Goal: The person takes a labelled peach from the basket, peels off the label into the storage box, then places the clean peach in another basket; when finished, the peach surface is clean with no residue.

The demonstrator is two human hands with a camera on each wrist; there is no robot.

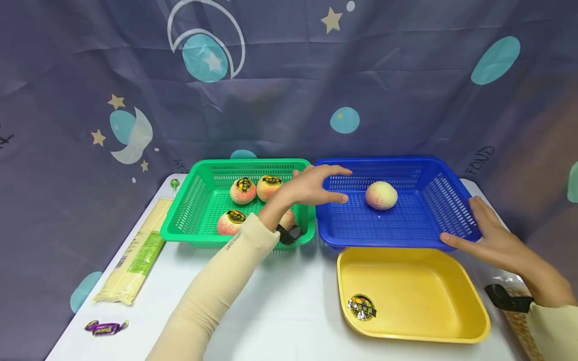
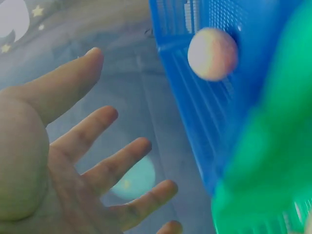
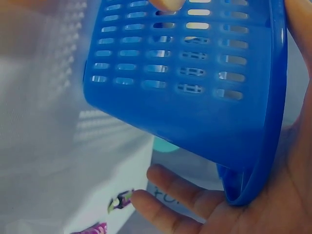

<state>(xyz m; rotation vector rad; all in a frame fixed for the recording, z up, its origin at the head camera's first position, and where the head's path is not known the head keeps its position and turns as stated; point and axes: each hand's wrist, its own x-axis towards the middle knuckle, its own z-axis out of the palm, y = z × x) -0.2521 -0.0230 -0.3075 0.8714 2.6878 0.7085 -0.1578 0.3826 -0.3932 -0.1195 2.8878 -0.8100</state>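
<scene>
In the green basket (image 1: 194,200), at 9 o'clock of the scene, four peaches (image 1: 243,191) are kept. Above its right rim the left hand (image 1: 311,186) is held with fingers (image 2: 97,170) spread and straight; nothing is gripped by it. At 3 o'clock from this hand one peach (image 1: 381,195) is lying inside the blue basket (image 1: 433,220), near the middle. The basket's right corner is held by the right hand (image 1: 492,240), fingers (image 3: 175,195) under the rim. The peach is judged light, round and a little soft, so it may roll; it should be taken from above, around its widest part. The yellow tray (image 1: 469,321) lies at 6 o'clock.
</scene>
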